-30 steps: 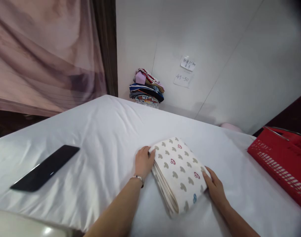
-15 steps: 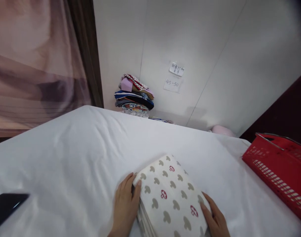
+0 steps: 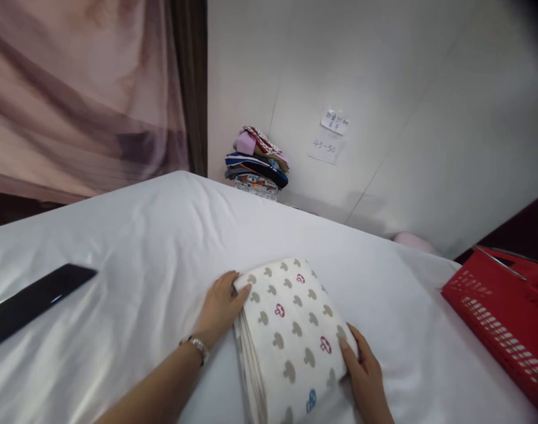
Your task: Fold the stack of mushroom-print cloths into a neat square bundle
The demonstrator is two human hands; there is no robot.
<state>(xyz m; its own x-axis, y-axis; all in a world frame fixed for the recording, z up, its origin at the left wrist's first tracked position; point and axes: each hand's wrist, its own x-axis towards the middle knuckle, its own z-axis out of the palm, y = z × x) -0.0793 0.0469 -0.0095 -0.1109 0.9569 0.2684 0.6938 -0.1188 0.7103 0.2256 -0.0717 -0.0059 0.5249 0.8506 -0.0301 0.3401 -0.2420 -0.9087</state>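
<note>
A folded white cloth (image 3: 290, 335) with grey, red and blue mushroom prints lies on the white sheet (image 3: 162, 247) in front of me. My left hand (image 3: 219, 306) presses flat against its left edge near the far corner, with a bracelet on the wrist. My right hand (image 3: 363, 377) lies against the cloth's right edge, fingers extended along it. The two hands hold the folded stack between them. Its layered folds show on the near left side.
A black flat object (image 3: 30, 300) lies on the sheet at the left. A red plastic basket (image 3: 502, 318) stands at the right edge. A pile of folded coloured clothes (image 3: 257, 159) sits against the white wall, under two paper notes (image 3: 328, 135). A pink curtain hangs at the left.
The view swung down and back up. The cloth now sits a little nearer and farther left than a second ago, both hands still against its sides.
</note>
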